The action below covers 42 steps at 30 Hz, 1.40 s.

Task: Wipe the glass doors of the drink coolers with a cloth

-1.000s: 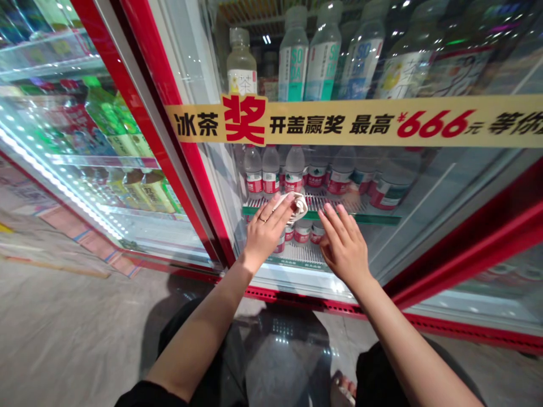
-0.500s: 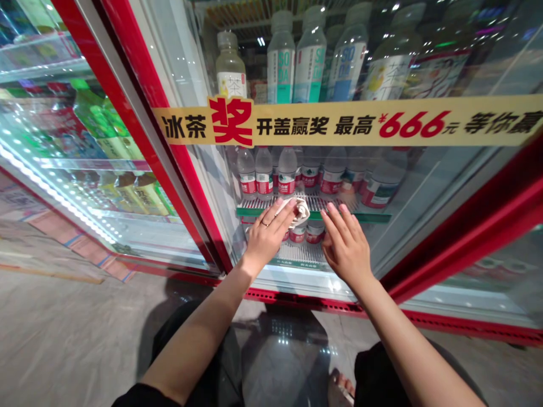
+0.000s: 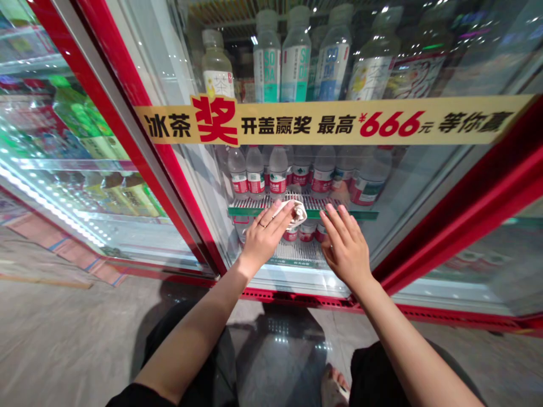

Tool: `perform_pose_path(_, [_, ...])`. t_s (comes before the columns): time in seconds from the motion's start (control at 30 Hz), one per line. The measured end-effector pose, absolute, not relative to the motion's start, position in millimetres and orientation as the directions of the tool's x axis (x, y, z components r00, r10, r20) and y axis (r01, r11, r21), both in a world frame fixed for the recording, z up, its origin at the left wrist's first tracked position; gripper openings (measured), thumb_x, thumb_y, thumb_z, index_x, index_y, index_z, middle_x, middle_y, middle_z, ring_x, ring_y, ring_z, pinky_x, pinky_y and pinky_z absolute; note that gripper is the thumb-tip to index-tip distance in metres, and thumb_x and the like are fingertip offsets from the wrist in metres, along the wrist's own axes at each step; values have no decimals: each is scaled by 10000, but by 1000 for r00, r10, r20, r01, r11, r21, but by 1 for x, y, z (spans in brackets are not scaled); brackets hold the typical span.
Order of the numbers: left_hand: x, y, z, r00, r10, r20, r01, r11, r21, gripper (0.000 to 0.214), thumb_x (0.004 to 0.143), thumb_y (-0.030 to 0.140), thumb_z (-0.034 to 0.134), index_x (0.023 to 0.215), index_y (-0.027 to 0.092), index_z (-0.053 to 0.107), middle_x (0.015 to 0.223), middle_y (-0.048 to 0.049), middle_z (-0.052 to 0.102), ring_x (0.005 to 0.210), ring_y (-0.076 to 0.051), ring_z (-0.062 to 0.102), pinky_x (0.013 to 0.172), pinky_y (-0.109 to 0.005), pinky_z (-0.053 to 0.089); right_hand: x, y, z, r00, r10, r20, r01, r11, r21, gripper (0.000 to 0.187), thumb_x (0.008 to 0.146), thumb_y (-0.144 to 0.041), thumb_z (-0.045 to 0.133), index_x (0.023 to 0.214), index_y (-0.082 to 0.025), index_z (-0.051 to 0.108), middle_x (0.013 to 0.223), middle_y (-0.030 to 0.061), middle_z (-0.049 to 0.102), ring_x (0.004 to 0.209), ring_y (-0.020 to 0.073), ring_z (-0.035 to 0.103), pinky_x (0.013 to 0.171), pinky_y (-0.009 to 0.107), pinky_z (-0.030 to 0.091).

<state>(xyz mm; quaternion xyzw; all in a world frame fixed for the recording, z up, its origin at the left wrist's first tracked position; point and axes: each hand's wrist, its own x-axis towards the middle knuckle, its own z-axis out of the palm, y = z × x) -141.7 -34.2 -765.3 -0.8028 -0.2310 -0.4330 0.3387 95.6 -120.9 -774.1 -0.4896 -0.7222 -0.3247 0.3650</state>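
My left hand (image 3: 266, 233) presses a crumpled white cloth (image 3: 299, 213) against the glass door (image 3: 203, 164) of a red-framed drinks fridge. Its fingers lie over the cloth, and a ring shows on one of them. To the right, my right hand (image 3: 347, 246) is at the glass with its fingers stretched out and nothing in it. Behind the pane, water bottles with red labels (image 3: 278, 172) stand on a wire shelf (image 3: 360, 215) near both hands. A yellow banner (image 3: 254, 138) with printed characters runs across the door above them.
Soda bottles (image 3: 267, 62) and tea bottles (image 3: 217, 70) stand on the upper shelf. A lit fridge section (image 3: 72, 164) with more drinks is at the left. Below are the grey floor (image 3: 106, 328) and my sandalled foot (image 3: 335, 384).
The fridge and its banner sit slightly farther left in the view. Both hands keep nearly the same place in the picture, so they lie a little farther right along the glass.
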Motion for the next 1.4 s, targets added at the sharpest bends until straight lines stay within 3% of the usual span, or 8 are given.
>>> perform_pose_path(0.17, [-148, -32, -769, 644, 1, 765, 553, -692, -465, 439, 1061, 44, 534, 1467, 163, 653, 1488, -67, 721, 1488, -195, 606, 1238, -347, 518, 98, -123, -774, -263, 483, 835, 940, 323, 109, 906, 993, -69, 488, 1780, -279, 91, 1769, 64, 390, 1665, 265, 332, 1325, 521, 421])
perform_pose_path(0.4, [-135, -39, -757, 567, 92, 819, 646, -666, -372, 482, 1066, 32, 483, 1507, 165, 625, 1507, -82, 702, 1543, -212, 542, 1274, -371, 478, 98, -124, -774, -306, 522, 796, 917, 387, 99, 949, 963, -36, 493, 1779, -216, 42, 1790, 99, 335, 1691, 289, 246, 1313, 545, 456])
perform_pose_path(0.67, [-126, -37, -767, 605, -14, 796, 596, -655, -465, 391, 1082, 58, 514, 1427, 143, 675, 1415, -62, 766, 1483, -196, 609, 1282, -339, 455, 108, -127, -769, -277, 498, 822, 925, 370, 88, 940, 966, -34, 500, 1779, -197, 56, 1767, 105, 388, 1699, 249, 221, 1341, 512, 415])
perform_pose_path(0.9, [-105, -43, -767, 434, 119, 893, 685, -688, -241, 481, 1055, 12, 479, 1483, 160, 641, 1539, -80, 681, 1659, -199, 327, 1344, -379, 399, 119, -131, -769, -247, 477, 843, 920, 388, 49, 934, 959, -32, 496, 1779, -232, 95, 1791, 80, 353, 1701, 258, 232, 1339, 548, 409])
perform_pose_path(1.13, [-93, -39, -771, 571, 29, 820, 584, -716, -382, 514, 1047, 0, 468, 1505, 166, 630, 1519, -75, 693, 1577, -204, 489, 1312, -369, 439, 126, -136, -769, -221, 491, 843, 929, 370, 28, 947, 974, -51, 502, 1779, -254, 48, 1799, 76, 335, 1690, 298, 268, 1306, 580, 453])
perform_pose_path(1.4, [-89, -41, -767, 488, 130, 863, 633, -733, -247, 620, 1047, 8, 450, 1639, 188, 492, 1631, -96, 581, 1650, -222, 348, 1345, -423, 406, 130, -143, -768, -225, 514, 828, 936, 351, 36, 944, 976, -33, 501, 1779, -232, 47, 1758, 114, 422, 1674, 302, 314, 1303, 565, 456])
